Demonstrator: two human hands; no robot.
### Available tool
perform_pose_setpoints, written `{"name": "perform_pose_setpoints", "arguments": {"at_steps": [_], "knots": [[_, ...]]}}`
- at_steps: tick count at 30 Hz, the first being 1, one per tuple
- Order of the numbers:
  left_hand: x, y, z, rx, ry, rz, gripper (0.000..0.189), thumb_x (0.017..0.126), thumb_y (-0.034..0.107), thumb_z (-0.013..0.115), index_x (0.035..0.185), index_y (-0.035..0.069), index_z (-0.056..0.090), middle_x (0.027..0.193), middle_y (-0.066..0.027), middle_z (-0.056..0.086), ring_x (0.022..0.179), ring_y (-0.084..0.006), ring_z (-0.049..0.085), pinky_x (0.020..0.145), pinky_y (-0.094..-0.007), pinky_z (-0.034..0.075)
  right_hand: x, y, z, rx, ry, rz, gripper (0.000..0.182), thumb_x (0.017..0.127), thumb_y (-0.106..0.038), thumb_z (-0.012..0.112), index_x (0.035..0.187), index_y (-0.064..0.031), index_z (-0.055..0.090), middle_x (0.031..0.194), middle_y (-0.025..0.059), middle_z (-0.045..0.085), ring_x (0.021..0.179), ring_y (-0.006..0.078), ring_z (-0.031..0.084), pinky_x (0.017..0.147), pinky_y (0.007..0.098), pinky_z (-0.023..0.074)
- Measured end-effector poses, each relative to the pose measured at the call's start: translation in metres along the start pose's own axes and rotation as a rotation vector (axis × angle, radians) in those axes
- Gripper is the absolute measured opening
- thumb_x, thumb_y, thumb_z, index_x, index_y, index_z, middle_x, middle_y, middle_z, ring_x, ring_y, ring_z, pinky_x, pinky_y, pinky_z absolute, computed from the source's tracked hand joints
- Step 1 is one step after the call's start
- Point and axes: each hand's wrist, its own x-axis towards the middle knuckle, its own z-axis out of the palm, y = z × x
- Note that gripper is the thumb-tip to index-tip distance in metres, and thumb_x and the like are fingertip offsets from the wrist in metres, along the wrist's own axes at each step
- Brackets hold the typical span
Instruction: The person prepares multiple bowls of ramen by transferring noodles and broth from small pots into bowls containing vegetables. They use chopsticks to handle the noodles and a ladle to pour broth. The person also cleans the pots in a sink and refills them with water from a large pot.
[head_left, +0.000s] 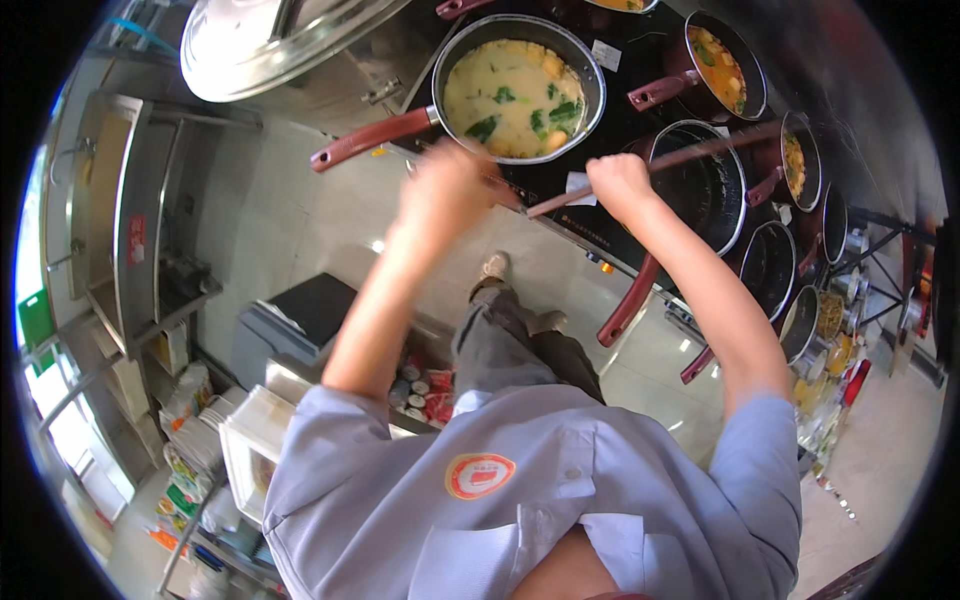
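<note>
My right hand (621, 178) is closed around a long, thin brown stick (551, 204), which slants up to the right over an empty-looking dark pot (694, 202). Motion blurs my left hand (450, 184) at the near rim of a larger pot (592, 120). Its fingers look curled, and a short brown piece (508, 195) shows beside them; whether they grip it is unclear. That pot holds pale, creamy soup (495, 79) with green leaves and yellowish chunks. Its red-brown handle (375, 139) points left, beyond my left hand.
More handled pots stand on the black cooktop (585, 232), one with orange soup (716, 67). A large metal lid (277, 45) is at upper left. Another red-brown handle (630, 304) juts over the cooktop's front edge. A grey bin (292, 322) stands on the floor at left.
</note>
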Motion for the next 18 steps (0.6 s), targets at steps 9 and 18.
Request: {"name": "perform_pose_setpoints", "arguments": {"at_steps": [9, 18], "knots": [[0.089, -0.115, -0.023, -0.557, -0.81, -0.461, 0.038, 0.085, 0.032, 0.062, 0.061, 0.004, 0.057, 0.049, -0.0081, 0.051, 0.046, -0.0175, 0.05, 0.048, -0.0318, 0.04, -0.199, 0.065, -0.129, 0.483, 0.092, 0.711, 0.013, 0.074, -0.021, 0.067, 0.077, -0.0084, 0.065, 0.071, 0.0134, 0.065, 0.07, 0.032, 0.064, 0.065, 0.0408, 0.0502], [-0.073, 0.031, 0.026, -0.9, -0.231, -0.912, 0.032, 0.079, 0.02, 0.07, 0.063, 0.016, 0.043, 0.048, 0.0057, 0.034, 0.037, -0.008, 0.029, 0.035, -0.0237, 0.019, -0.486, 0.157, -0.052, 1.204, 0.349, 1.292, 0.021, 0.072, -0.023, 0.07, 0.071, -0.0032, 0.064, 0.052, 0.0023, 0.054, 0.048, 0.0099, 0.051, 0.048, 0.0265, 0.0376]]}}
